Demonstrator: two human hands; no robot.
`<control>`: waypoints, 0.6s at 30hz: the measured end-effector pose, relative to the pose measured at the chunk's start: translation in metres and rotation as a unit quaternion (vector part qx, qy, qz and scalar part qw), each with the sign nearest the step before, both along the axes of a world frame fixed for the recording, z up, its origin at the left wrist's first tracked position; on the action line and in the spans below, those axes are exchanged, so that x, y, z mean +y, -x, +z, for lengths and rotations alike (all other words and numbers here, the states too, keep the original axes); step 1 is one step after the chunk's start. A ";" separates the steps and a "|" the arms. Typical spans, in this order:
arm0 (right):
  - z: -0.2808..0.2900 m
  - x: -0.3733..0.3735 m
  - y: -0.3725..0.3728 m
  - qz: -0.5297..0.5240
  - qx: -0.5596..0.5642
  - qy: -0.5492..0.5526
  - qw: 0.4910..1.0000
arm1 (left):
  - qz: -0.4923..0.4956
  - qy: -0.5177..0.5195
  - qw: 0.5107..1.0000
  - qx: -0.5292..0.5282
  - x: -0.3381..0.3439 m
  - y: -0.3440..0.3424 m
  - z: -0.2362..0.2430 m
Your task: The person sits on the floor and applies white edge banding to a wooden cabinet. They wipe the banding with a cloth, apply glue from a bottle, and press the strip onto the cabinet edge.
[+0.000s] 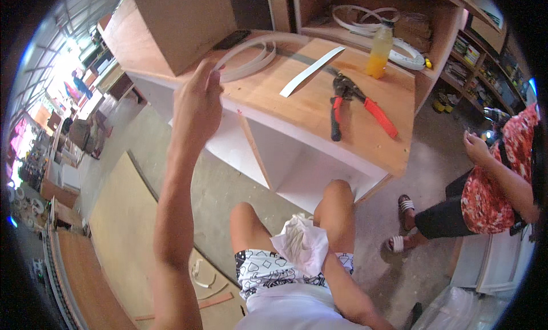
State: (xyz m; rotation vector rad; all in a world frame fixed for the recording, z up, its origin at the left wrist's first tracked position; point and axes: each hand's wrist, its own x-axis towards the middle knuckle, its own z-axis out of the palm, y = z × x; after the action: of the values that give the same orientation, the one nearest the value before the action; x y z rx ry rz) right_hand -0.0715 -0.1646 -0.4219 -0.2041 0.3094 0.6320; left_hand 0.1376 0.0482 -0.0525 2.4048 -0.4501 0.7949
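My left hand (197,104) is raised at the front edge of a wooden cabinet top (297,101), its fingers closed on the end of a curled strip of white edge banding (251,59) that lies looped on the wood. My right hand (305,247) is low by my lap, clutching a crumpled white cloth (299,241) between my knees. A loose straight white strip (311,71) and red-and-black pliers (357,104) lie on the top, apart from both hands.
A bottle of yellow liquid (379,50) stands at the back of the top, near more white banding coils (365,16) in a shelf. A black phone (231,40) lies by a wooden box. A seated person in a red patterned top (491,181) is at right.
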 end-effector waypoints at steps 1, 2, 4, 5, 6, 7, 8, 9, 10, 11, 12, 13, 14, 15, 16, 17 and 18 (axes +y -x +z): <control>0.019 0.002 -0.005 -0.031 -0.032 0.053 0.998 | -0.005 0.011 1.000 0.023 0.006 0.028 -0.012; 0.047 0.010 -0.006 -0.048 -0.062 0.102 0.992 | -0.030 0.044 0.997 0.048 0.018 0.054 -0.037; 0.154 0.033 -0.011 -0.141 -0.055 0.293 0.944 | -0.057 0.098 0.978 0.176 0.025 0.114 -0.079; 0.167 0.040 -0.019 -0.107 -0.122 0.368 0.915 | -0.076 0.180 0.961 0.198 0.025 0.139 -0.098; 0.170 0.047 -0.026 -0.072 -0.188 0.436 0.877 | -0.058 0.160 0.962 0.215 0.026 0.157 -0.112; 0.172 0.058 -0.035 -0.048 -0.239 0.423 0.873 | -0.043 0.148 0.958 0.243 0.029 0.170 -0.121; 0.169 0.069 -0.040 -0.025 -0.289 0.412 0.864 | -0.035 0.143 0.952 0.270 0.030 0.182 -0.134; 0.168 0.079 -0.045 -0.025 -0.339 0.434 0.834 | -0.044 0.179 0.948 0.259 0.030 0.187 -0.146; 0.164 0.087 -0.049 -0.023 -0.389 0.453 0.802 | -0.052 0.215 0.943 0.248 0.030 0.190 -0.160; 0.152 0.095 -0.051 -0.007 -0.356 0.430 0.830 | -0.056 0.249 0.939 0.232 0.033 0.193 -0.168; 0.149 0.101 -0.053 0.003 -0.342 0.402 0.849 | -0.039 0.222 0.942 0.247 0.038 0.196 -0.167; 0.146 0.105 -0.055 0.013 -0.327 0.375 0.867 | -0.023 0.196 0.945 0.263 0.042 0.198 -0.162; 0.145 0.108 -0.059 0.017 -0.313 0.347 0.884 | -0.011 0.166 0.947 0.275 0.046 0.199 -0.159; 0.139 0.111 -0.062 0.019 -0.293 0.339 0.894 | 0.013 0.235 0.924 0.302 0.047 0.199 -0.164; 0.138 0.110 -0.065 0.005 -0.270 0.322 0.907 | 0.012 0.263 0.912 0.314 0.053 0.206 -0.172; 0.143 0.108 -0.072 -0.009 -0.250 0.305 0.919 | 0.010 0.292 0.900 0.322 0.062 0.215 -0.180; 0.145 0.103 -0.078 -0.031 -0.226 0.290 0.929 | 0.001 0.319 0.888 0.333 0.070 0.221 -0.188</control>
State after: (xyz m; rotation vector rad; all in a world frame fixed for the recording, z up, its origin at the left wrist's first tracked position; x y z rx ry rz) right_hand 0.0068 -0.0619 -0.2764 -0.8929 0.0464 0.3990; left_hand -0.0830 0.1186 -0.2402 1.8754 0.0936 0.0431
